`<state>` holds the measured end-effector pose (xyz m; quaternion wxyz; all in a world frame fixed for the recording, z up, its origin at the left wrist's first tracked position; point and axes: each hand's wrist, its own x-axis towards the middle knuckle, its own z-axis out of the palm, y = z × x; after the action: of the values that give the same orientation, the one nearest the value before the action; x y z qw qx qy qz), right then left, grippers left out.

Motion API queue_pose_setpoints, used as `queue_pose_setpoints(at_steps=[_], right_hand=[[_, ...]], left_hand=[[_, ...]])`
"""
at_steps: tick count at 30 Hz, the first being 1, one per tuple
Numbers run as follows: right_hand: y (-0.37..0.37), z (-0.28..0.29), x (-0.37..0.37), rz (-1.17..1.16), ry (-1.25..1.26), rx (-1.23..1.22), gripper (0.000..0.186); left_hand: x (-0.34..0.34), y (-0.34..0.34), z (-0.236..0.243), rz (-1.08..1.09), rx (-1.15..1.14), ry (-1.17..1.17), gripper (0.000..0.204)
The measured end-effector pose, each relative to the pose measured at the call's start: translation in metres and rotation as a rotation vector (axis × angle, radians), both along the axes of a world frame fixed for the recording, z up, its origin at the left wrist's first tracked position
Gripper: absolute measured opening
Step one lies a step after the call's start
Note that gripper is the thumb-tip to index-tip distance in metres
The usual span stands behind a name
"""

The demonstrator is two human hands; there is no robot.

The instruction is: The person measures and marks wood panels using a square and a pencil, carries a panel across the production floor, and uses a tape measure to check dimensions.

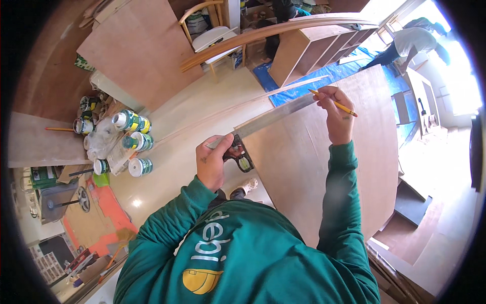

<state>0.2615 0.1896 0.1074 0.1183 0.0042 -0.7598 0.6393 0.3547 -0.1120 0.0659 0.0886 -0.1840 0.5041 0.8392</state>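
Observation:
A large plywood board (324, 177) lies in front of me, reaching to the right. My left hand (211, 161) is closed around the dark head of a combination square (239, 153) at the board's left edge; a greenish vial shows in the head. Its metal blade (276, 116) runs along the board's far edge, up and to the right. Near the blade's far end, my right hand (336, 114) grips a yellow pencil (346, 108) between thumb and fingers. The pencil's tip points left, close to the blade; I cannot tell whether it touches.
Several paint cans (132, 121) stand on the floor at left, beside plastic wrapping. Beyond the board are a wooden shelf unit (304, 53) on blue sheeting (288, 90) and long curved strips (263, 38). Another person (412, 43) bends over at far right. A plywood sheet (139, 50) leans at back left.

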Motion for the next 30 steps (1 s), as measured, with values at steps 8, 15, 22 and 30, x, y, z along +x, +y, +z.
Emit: queue_pose_setpoints(at_steps=[8, 15, 22, 30], right_hand=[[0.026, 0.007, -0.029, 0.086, -0.108, 0.114, 0.016], [-0.043, 0.009, -0.018, 0.444, -0.144, 0.191, 0.015], [-0.111, 0.022, -0.006, 0.579, 0.025, 0.334, 0.015], [-0.119, 0.017, -0.006, 0.626, 0.052, 0.372, 0.014]], left_hand=[[-0.001, -0.002, -0.005, -0.009, -0.003, 0.012, 0.018], [0.000, -0.004, -0.008, 0.021, 0.009, -0.013, 0.020], [0.000, -0.002, -0.004, 0.009, -0.003, 0.032, 0.021], [-0.001, -0.001, -0.002, -0.013, -0.025, 0.063, 0.023]])
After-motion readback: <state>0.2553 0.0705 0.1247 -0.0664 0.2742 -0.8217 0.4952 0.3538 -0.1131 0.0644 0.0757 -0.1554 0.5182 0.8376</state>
